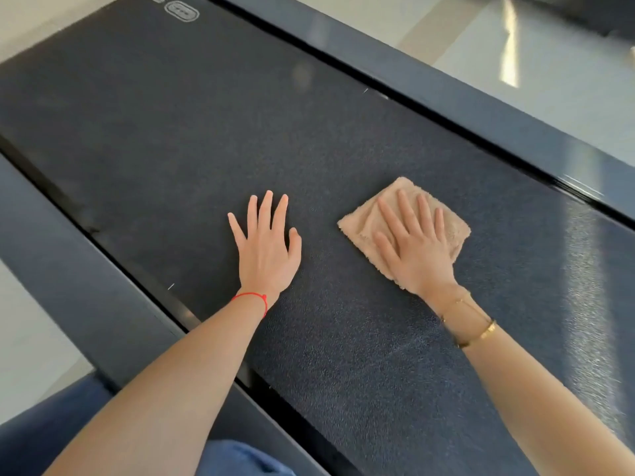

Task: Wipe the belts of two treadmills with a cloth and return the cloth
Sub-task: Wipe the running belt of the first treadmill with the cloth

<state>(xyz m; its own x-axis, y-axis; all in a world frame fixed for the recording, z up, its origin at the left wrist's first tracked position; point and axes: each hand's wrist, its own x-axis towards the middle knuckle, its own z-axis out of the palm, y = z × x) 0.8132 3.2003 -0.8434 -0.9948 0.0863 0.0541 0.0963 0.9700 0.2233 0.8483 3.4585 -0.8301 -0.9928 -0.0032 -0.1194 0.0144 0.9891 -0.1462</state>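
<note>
A dark, grainy treadmill belt (192, 125) runs diagonally across the view. On it lies a folded tan cloth (453, 231). My right hand (415, 245) presses flat on top of the cloth, fingers spread, and covers most of it. My left hand (266, 245) rests flat on the bare belt to the left of the cloth, fingers apart, holding nothing. A red string circles my left wrist and a gold bracelet my right.
Smooth dark side rails flank the belt, one on the left (58, 242) and one on the right (481, 108). Pale glossy floor (549, 73) lies beyond the right rail. My knees in blue jeans (51, 427) are at the bottom left.
</note>
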